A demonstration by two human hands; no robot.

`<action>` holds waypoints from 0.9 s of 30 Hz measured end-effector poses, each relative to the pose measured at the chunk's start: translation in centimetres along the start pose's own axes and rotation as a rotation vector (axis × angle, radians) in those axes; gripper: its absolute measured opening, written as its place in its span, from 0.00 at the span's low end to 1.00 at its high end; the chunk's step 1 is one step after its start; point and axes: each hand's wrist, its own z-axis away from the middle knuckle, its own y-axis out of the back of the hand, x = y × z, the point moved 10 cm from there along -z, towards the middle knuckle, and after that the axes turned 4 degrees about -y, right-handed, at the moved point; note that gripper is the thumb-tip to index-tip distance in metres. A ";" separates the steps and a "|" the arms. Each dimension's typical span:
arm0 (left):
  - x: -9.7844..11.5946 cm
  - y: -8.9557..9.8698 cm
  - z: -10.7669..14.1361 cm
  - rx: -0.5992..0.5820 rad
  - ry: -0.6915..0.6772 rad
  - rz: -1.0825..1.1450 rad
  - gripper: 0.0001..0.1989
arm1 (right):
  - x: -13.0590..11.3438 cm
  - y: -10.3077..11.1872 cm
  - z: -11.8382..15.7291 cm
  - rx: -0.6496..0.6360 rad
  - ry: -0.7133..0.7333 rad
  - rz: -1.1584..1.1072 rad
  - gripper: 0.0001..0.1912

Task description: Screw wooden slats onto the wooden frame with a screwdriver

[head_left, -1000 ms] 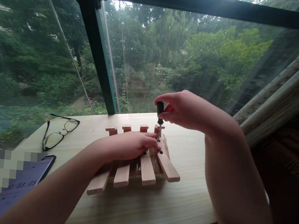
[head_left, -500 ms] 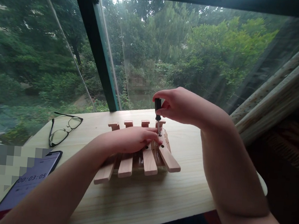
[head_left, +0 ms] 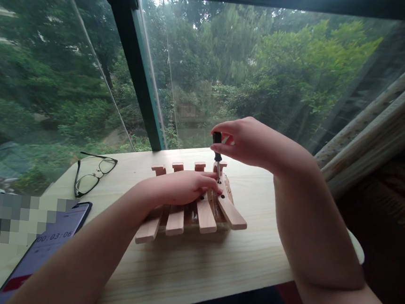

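Note:
My right hand [head_left: 241, 139] grips the black handle of a screwdriver [head_left: 217, 146], which stands nearly upright with its tip down at a hole in the rightmost wooden slat [head_left: 232, 214]. Stretched over the row of slats, my left hand [head_left: 181, 187] rests with its fingers apart on either side of the screwdriver tip, touching the right-hand slat. Several pale wooden slats with notched far ends lie side by side, among them one slat [head_left: 206, 218] with a dark hole. Beneath them is a shiny, transparent-looking base [head_left: 194, 216], partly hidden. Whether a screw sits under the tip cannot be made out.
Eyeglasses [head_left: 94, 176] lie on the light wooden table [head_left: 257, 251] at the left. A phone [head_left: 52, 245] showing a running timer is nearer, partly behind my left forearm. A window stands beyond the table, with a curtain [head_left: 380, 99] at the right.
The timer has gone from 03:05 to 03:06. The fingers of my right hand have shifted slightly around the screwdriver handle. The whole view has moved a little; my left hand stays on the slats.

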 end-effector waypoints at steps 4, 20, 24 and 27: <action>-0.2 0.0 0.0 -0.016 0.014 -0.003 0.23 | 0.0 0.6 0.0 0.036 0.006 -0.010 0.14; 0.1 0.0 0.1 -0.019 0.021 0.009 0.24 | 1.0 0.3 -0.2 0.034 -0.071 0.033 0.16; 0.0 0.0 0.1 -0.012 0.014 0.003 0.24 | 0.3 0.4 -0.5 0.092 -0.046 -0.032 0.16; -0.1 0.0 0.1 0.000 0.009 0.000 0.24 | -1.4 0.5 -0.3 0.110 0.099 -0.097 0.14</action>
